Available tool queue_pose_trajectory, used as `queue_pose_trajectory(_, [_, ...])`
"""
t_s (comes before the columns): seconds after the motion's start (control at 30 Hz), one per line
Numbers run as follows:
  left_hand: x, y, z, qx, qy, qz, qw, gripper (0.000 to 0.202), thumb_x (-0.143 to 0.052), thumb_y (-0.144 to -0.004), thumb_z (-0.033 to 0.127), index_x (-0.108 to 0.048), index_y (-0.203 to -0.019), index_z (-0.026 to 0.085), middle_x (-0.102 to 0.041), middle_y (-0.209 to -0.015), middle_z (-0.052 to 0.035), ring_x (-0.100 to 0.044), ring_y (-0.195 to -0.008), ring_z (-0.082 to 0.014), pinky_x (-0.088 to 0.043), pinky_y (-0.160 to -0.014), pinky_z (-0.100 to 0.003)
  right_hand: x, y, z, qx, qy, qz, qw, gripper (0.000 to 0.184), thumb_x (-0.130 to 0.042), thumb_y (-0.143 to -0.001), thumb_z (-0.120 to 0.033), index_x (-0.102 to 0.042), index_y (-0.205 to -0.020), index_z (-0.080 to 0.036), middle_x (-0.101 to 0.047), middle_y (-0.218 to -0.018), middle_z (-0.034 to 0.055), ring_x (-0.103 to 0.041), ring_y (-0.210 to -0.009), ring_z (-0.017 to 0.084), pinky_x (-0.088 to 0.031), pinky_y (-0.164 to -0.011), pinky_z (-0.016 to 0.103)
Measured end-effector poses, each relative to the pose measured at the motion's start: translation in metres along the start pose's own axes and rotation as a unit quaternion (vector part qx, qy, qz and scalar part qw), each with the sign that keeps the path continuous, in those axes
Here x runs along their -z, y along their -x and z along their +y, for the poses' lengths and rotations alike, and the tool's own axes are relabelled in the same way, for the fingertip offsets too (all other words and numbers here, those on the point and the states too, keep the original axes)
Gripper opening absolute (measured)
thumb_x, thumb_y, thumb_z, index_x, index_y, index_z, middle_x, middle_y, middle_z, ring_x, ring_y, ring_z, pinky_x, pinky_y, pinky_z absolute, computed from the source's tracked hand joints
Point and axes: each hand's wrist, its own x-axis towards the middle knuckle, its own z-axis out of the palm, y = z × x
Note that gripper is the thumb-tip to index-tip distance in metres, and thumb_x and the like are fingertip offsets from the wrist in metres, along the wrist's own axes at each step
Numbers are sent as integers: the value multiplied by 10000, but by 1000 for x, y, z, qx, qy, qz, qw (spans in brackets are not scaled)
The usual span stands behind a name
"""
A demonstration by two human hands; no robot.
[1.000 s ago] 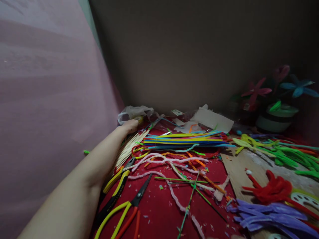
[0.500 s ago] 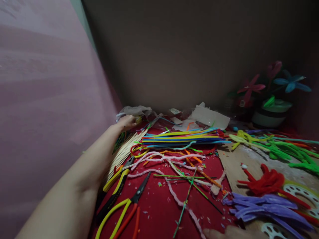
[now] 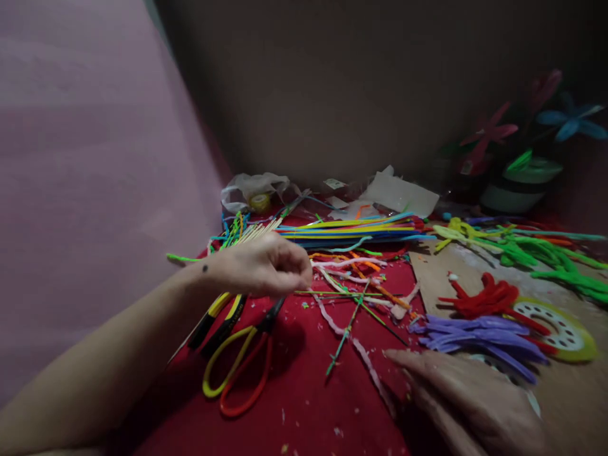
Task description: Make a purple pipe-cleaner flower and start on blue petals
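My left hand (image 3: pixel 280 263) hovers over the middle of the red cloth (image 3: pixel 304 386), its fingers curled closed; what they may hold is hidden. Under it lie yellow-and-black pliers (image 3: pixel 230 326) and scissors (image 3: pixel 240 367) with yellow and orange-red handles. Just right of the fingers are thin green stems (image 3: pixel 349 332) lying crossed and a long pink pipe cleaner (image 3: pixel 363 358). My right hand (image 3: pixel 475 392), at the lower right, has its fingers stretched towards the left with nothing seen in them. It is close to purple pipe cleaners (image 3: pixel 479 335) and partly covers a white holed disc.
Behind are a bundle of coloured pipe cleaners (image 3: pixel 356 233), bamboo sticks (image 3: pixel 259 229), a plastic bag (image 3: pixel 256 185) and a roll of tape (image 3: pixel 259 202). Red (image 3: pixel 489 296) and green pipe cleaners (image 3: pixel 541 253) lie at right, near a yellow-rimmed spool (image 3: pixel 577 345). A pot (image 3: pixel 522 187) stands at the back right.
My left hand has come back from beside the tape roll towards the middle of the cloth. My right hand has moved further into view. The view has shifted slightly and the scissors appear turned.
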Motion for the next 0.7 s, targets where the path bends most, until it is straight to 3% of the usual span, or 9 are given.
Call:
queue_pose_trajectory(0.13, [-60,6,13,11,36,-141,989,81,-458,-719,161,-529,-682,149,-483,-557,36,-415,-477,-52,-327,-436,-153,5,-2,-4,-9,-21,-4,1000,259,-434,-853,-136,-545,-1079,-197,-713,-820,41,-675,-677,140,-495,-548,220])
queue_pose_trajectory(0.23, [-83,4,11,19,14,-160,987,104,-432,-718,136,-508,-649,151,-454,-519,40,-386,-440,-50,-287,-398,-156,5,-7,-5,-4,-26,24,999,235,-444,-842,-109,-553,-1036,-183,-706,-768,33,-665,-639,130,-471,-526,222])
queue_pose_trajectory(0.6, [-83,1,13,11,-23,-187,982,59,-474,-738,146,-525,-714,165,-521,-577,32,-452,-493,-64,-323,-446,-163,6,-10,-5,-13,-53,0,999,215,-458,-835,-91,-592,-995,-140,-690,-715,42,-638,-578,122,-449,-510,226])
queue_pose_trajectory(0.7, [-74,2,18,-1,-39,-158,987,57,-503,-745,180,-555,-729,166,-528,-580,30,-454,-497,-68,-321,-447,-168,5,-10,-6,-16,-49,2,999,212,-446,-846,-111,-595,-989,-156,-688,-695,33,-636,-557,130,-451,-493,238])
